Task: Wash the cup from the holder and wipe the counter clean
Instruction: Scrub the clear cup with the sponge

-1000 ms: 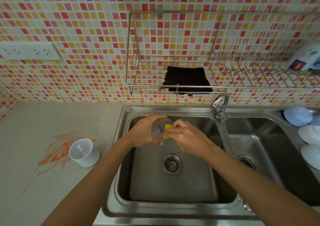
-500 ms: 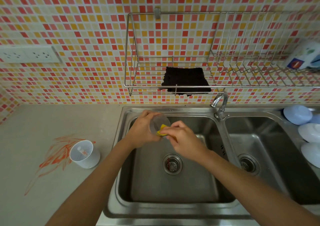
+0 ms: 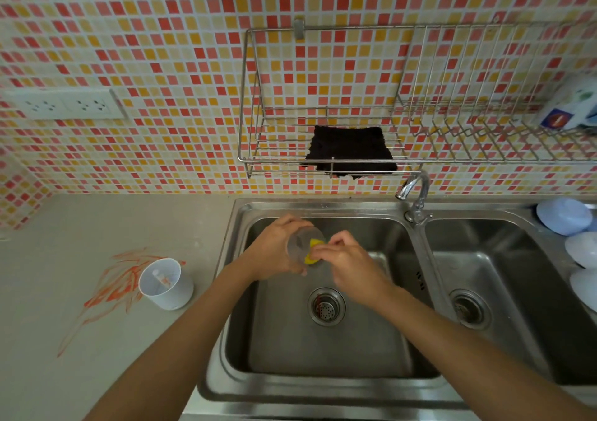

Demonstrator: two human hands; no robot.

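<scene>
Over the left sink (image 3: 323, 385), a left hand (image 3: 274, 252) grips a clear cup (image 3: 298, 244) while the right hand (image 3: 350, 260) pinches a yellow sponge (image 3: 312, 252) into its mouth; orange smears (image 3: 119, 285) mark the counter (image 3: 97, 226) beyond.

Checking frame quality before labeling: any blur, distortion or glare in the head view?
Head view: right hand smeared by motion blur where it pinches the yellow sponge at the clear cup; left hand sharper. Wide-angle bend bows the wire rack and counter edges. Soft highlights on the faucet and sink rim, nothing blown out.
</scene>
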